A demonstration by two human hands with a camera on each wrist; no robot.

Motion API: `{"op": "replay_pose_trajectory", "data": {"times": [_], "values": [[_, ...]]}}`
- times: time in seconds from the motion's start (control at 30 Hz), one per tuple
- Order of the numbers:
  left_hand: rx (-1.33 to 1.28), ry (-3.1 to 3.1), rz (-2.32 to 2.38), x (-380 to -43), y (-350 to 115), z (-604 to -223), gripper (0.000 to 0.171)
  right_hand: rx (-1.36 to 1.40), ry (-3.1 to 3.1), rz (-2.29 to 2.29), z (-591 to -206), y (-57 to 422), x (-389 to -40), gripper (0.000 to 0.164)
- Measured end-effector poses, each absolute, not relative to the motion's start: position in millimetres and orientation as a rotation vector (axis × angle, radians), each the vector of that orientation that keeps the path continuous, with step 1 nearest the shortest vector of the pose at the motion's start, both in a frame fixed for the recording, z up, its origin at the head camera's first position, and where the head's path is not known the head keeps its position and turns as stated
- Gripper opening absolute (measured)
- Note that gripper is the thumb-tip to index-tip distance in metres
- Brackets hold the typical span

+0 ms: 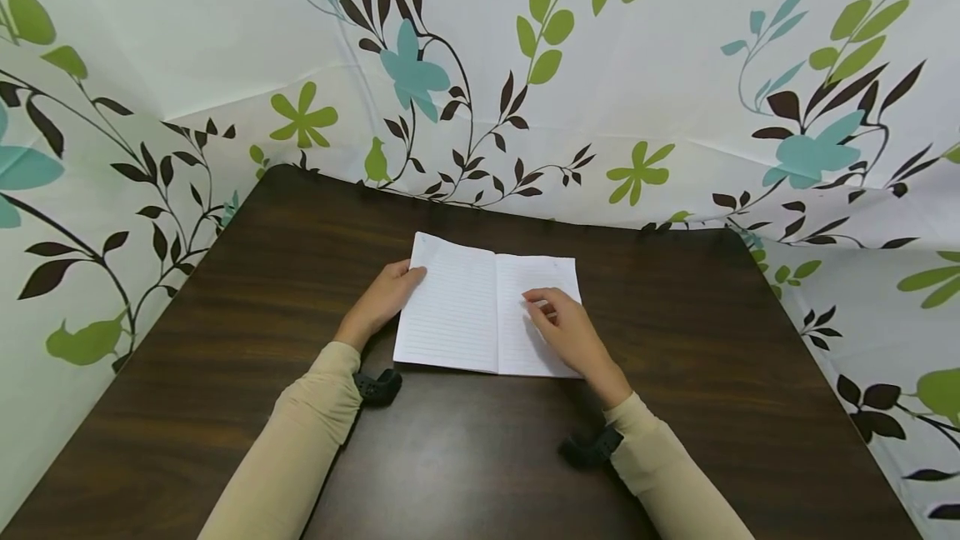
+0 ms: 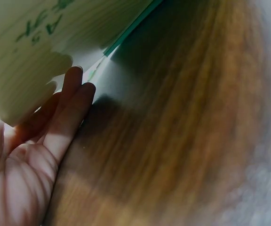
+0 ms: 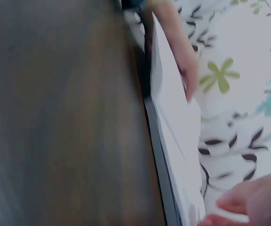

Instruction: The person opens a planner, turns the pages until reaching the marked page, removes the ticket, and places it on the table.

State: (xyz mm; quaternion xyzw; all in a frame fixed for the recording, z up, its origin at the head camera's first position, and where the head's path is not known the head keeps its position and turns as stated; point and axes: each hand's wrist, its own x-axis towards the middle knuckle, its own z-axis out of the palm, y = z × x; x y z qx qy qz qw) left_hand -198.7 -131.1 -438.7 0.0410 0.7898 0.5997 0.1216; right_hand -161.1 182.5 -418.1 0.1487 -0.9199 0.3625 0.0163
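An open lined notebook (image 1: 456, 307) lies at the middle of the table, its left half raised off the wood. My left hand (image 1: 384, 298) grips the outer left edge, thumb on the page and fingers beneath. From below, the left wrist view shows the notebook's pale underside (image 2: 27, 56) with dark handwriting and a green edge, beside the left hand (image 2: 36, 150). Over the right page hovers my right hand (image 1: 566, 330), its fingers loosely bent and holding nothing. Part of that right hand (image 3: 258, 200) shows at the lower corner of the right wrist view; whether it touches paper is unclear.
The dark wooden table (image 1: 675, 332) extends around the notebook. A white cloth (image 1: 660, 90) with leaf, flower and bird prints hangs behind and along both sides. Black bands with small devices (image 1: 378, 387) sit on both wrists.
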Motion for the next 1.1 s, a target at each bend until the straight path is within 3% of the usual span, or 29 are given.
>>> {"op": "replay_pose_trajectory", "data": {"times": [0.23, 0.57, 0.87, 1.1], "values": [[0.123, 2.326, 1.729, -199, -131, -434, 0.048, 0.271, -3.007, 0.831, -420, 211, -175, 0.041], [0.118, 2.342, 1.724, -201, -130, -430, 0.049, 0.228, -3.054, 0.745, -419, 226, -182, 0.064], [0.079, 2.335, 1.692, -199, -132, -434, 0.050, 0.198, -3.015, 0.694, -423, 222, -179, 0.053], [0.094, 2.331, 1.712, -199, -132, -438, 0.050, 0.232, -2.936, 0.732, -422, 221, -177, 0.031]]}}
